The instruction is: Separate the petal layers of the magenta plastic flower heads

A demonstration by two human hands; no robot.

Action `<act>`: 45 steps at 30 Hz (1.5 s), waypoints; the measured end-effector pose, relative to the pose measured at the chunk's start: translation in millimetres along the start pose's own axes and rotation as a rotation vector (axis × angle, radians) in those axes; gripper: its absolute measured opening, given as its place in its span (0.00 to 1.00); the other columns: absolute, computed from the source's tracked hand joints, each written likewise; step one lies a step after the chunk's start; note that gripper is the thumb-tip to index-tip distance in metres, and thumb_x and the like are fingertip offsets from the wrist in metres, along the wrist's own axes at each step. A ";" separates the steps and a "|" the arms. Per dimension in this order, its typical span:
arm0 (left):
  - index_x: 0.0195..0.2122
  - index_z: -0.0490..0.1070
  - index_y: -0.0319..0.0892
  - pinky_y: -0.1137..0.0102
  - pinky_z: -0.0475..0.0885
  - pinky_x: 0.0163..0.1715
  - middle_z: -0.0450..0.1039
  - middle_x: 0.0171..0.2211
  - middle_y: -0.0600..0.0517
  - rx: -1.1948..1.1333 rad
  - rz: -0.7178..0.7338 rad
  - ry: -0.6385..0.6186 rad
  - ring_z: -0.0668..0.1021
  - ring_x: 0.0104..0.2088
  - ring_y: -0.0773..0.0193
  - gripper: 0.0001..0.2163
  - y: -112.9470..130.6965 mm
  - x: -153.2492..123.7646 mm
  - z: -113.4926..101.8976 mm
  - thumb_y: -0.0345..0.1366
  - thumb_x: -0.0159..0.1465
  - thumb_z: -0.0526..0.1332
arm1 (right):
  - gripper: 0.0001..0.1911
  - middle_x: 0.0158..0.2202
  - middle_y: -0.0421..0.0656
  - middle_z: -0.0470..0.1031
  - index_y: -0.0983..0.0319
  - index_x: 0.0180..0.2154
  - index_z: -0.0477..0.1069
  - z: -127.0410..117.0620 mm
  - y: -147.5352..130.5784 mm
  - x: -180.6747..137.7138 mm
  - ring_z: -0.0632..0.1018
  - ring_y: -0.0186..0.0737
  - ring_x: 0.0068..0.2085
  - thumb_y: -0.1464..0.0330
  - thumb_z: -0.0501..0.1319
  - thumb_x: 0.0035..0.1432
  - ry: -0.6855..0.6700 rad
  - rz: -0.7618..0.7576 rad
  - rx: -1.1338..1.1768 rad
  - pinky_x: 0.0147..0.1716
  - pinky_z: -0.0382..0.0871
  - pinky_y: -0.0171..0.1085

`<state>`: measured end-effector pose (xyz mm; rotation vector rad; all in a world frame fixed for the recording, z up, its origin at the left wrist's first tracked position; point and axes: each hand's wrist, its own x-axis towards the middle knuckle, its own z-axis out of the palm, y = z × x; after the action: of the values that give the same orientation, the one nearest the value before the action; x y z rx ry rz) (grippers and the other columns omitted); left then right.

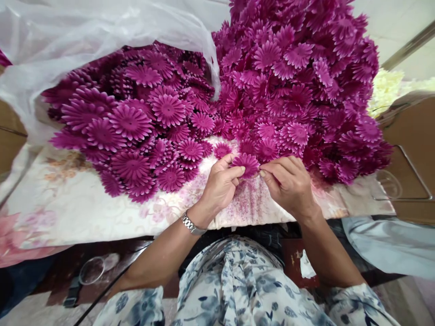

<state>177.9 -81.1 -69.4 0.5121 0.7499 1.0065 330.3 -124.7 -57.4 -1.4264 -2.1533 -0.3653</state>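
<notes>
Between my hands, over the front of the table, is a magenta artificial flower head [247,165] with layered, pale-tipped petals. My left hand [222,181] pinches its left side between thumb and fingers. At its right edge, my right hand [288,183] is closed with thumb and fingertips pressed together. Whether those fingertips grip a petal or something tiny beside it is too small to tell. Just behind the hands rises a big heap of similar magenta flower heads [272,86]. Another pile of flower petals [132,122] lies to the left.
A translucent plastic bag [112,27] drapes over the left pile. Purple specks dot the floral tablecloth [84,213]. At right are a cardboard box [411,158], a bent metal rod [416,170] and pale yellow flowers [387,88]. A clear round lid [91,270] lies below at left.
</notes>
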 end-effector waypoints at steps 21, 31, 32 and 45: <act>0.24 0.61 0.39 0.62 0.76 0.34 0.79 0.25 0.51 0.036 -0.037 -0.057 0.81 0.27 0.60 0.09 3.9 -4.2 0.8 0.23 0.44 0.61 | 0.06 0.32 0.44 0.76 0.60 0.35 0.75 -3.3 86.4 21.8 0.75 0.40 0.35 0.68 0.61 0.54 0.106 0.383 -0.069 0.37 0.68 0.39; 0.33 0.67 0.40 0.69 0.75 0.29 0.78 0.26 0.51 0.104 -0.039 -0.060 0.80 0.26 0.63 0.12 3.0 -3.0 -2.2 0.25 0.46 0.60 | 0.08 0.30 0.43 0.77 0.61 0.32 0.75 -16.9 87.6 22.1 0.75 0.38 0.31 0.73 0.57 0.53 0.337 0.479 0.008 0.32 0.67 0.37; 0.33 0.68 0.40 0.70 0.74 0.28 0.78 0.26 0.51 0.115 -0.038 -0.056 0.79 0.26 0.64 0.12 3.0 -3.1 -2.1 0.25 0.46 0.60 | 0.08 0.30 0.42 0.76 0.61 0.32 0.75 -18.2 86.5 21.4 0.74 0.36 0.29 0.72 0.57 0.54 0.350 0.519 0.066 0.30 0.66 0.36; 0.31 0.70 0.40 0.71 0.73 0.30 0.78 0.25 0.51 0.159 -0.041 -0.048 0.78 0.26 0.65 0.11 2.8 -4.2 -1.7 0.24 0.45 0.60 | 0.04 0.26 0.37 0.72 0.61 0.32 0.74 -34.0 68.8 12.1 0.68 0.28 0.25 0.69 0.64 0.50 0.277 0.672 0.624 0.23 0.60 0.30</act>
<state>173.6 -83.5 -67.2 0.6534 0.7979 0.8979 398.7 -104.2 -26.9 -1.4923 -1.2863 0.3181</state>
